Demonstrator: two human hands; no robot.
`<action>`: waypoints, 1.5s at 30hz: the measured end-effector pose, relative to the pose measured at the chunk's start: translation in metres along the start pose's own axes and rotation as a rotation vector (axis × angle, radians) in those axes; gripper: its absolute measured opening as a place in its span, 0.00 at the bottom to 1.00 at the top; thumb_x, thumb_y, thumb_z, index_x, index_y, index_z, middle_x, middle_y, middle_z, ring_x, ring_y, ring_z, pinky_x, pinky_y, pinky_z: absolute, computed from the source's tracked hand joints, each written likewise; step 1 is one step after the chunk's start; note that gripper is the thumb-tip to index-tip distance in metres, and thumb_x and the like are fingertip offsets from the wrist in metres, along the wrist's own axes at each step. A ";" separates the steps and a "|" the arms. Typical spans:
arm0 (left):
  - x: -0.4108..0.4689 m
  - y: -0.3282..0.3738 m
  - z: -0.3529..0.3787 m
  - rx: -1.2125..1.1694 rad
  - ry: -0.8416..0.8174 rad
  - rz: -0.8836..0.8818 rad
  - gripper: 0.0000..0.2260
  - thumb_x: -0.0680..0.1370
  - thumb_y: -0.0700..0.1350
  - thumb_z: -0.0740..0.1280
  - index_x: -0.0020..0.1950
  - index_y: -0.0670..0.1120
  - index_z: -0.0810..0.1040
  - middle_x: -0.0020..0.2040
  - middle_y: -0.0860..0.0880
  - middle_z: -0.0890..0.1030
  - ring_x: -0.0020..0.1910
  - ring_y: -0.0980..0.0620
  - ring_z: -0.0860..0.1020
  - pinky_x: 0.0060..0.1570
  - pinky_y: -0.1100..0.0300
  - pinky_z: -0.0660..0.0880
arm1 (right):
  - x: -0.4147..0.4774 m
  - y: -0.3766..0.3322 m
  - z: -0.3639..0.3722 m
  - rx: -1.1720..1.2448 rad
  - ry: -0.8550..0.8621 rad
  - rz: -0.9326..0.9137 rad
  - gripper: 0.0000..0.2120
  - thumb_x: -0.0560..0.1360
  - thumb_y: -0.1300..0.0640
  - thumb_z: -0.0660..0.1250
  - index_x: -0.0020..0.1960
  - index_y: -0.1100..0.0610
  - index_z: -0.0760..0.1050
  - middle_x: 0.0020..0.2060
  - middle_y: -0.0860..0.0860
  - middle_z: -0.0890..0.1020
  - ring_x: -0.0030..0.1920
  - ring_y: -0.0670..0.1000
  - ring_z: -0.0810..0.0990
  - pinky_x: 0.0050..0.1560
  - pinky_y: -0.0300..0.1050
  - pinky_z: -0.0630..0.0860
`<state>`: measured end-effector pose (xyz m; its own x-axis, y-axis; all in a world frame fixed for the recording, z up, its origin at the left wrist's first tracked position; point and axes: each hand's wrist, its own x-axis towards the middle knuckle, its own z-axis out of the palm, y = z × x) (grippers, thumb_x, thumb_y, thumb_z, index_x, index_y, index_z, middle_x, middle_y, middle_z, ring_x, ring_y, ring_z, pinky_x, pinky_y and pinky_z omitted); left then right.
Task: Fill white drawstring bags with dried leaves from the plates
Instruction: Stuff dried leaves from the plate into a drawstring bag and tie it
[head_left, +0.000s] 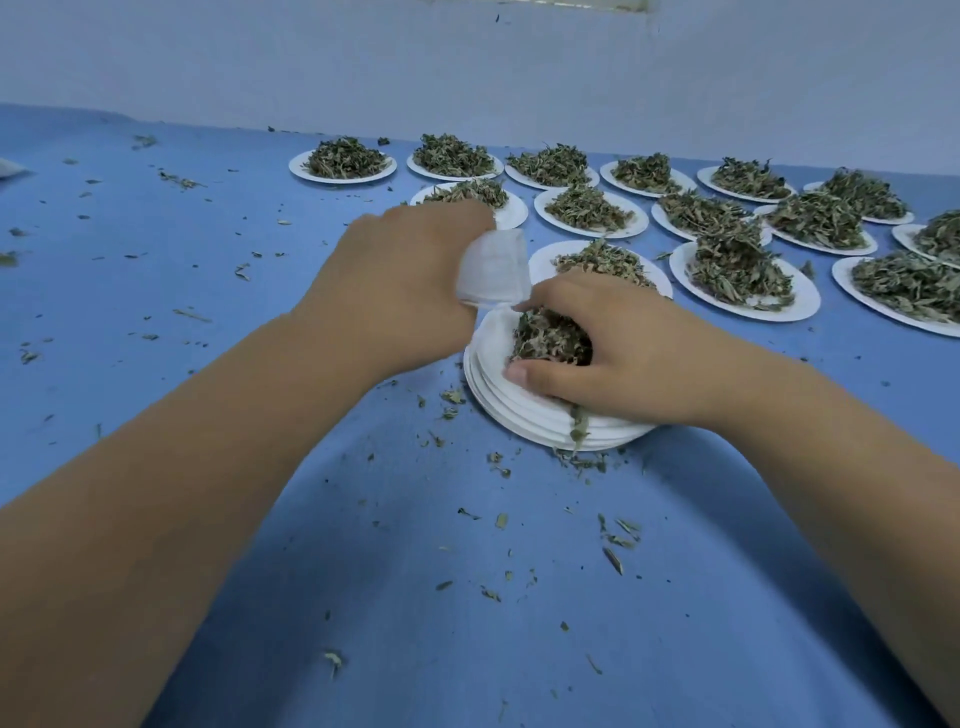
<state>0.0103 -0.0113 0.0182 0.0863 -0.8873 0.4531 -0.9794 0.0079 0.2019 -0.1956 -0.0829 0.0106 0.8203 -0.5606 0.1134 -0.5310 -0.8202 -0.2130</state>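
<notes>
While crumbs (613, 551) of leaf lie scattered over the blue worktop (260, 364) nearest me, the work itself sits just beyond them. A stack (498, 410) of bare white plates lies there, and my right grip (623, 358) rests on top of it, fingers and thumb curled round a clump of leaves (550, 338). One sprig hangs out below my palm, over the stack's rim.

Just past that, my left grip (410, 275) is closed round the bag (493, 270), which hangs from my fingers with its lower end close above the clump. I cannot tell from here which end is the mouth, or whether it is open.

I judge the leaves light, dry and brittle. Squeezed hard they would crumble, and held loosely they would shed, as the litter around the stack suggests. A cupped, gentle hold from the sides looks best. The bag seems thin, limp and almost weightless, so it wants holding at the hem, with the mouth spread.

Farther off, heaped plates (800, 306) stand in rows across the right of the worktop, up to the pale wall (467, 67).

No brand, label or writing can be read anywhere.
</notes>
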 end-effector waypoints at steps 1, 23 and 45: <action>0.000 0.003 0.005 -0.011 -0.001 0.003 0.16 0.70 0.42 0.67 0.55 0.54 0.73 0.44 0.54 0.75 0.42 0.44 0.73 0.40 0.55 0.63 | 0.002 0.001 0.000 0.007 0.032 -0.013 0.23 0.77 0.35 0.66 0.64 0.49 0.74 0.52 0.45 0.77 0.53 0.48 0.75 0.54 0.47 0.72; -0.010 -0.003 0.022 0.213 0.036 0.041 0.17 0.70 0.43 0.68 0.59 0.49 0.73 0.50 0.49 0.78 0.47 0.40 0.77 0.49 0.48 0.69 | -0.004 0.013 -0.006 0.161 0.119 0.006 0.20 0.75 0.36 0.68 0.62 0.40 0.66 0.50 0.31 0.70 0.46 0.25 0.70 0.42 0.23 0.63; -0.003 0.015 0.022 0.037 0.077 0.069 0.16 0.70 0.43 0.70 0.56 0.52 0.75 0.45 0.52 0.78 0.42 0.42 0.75 0.42 0.53 0.64 | -0.003 0.013 -0.004 0.590 0.472 -0.027 0.10 0.70 0.53 0.79 0.47 0.51 0.80 0.47 0.48 0.85 0.48 0.56 0.84 0.50 0.59 0.80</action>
<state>-0.0092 -0.0191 0.0008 0.0309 -0.8472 0.5304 -0.9894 0.0493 0.1365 -0.2053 -0.0923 0.0118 0.5826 -0.6396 0.5015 -0.2012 -0.7113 -0.6735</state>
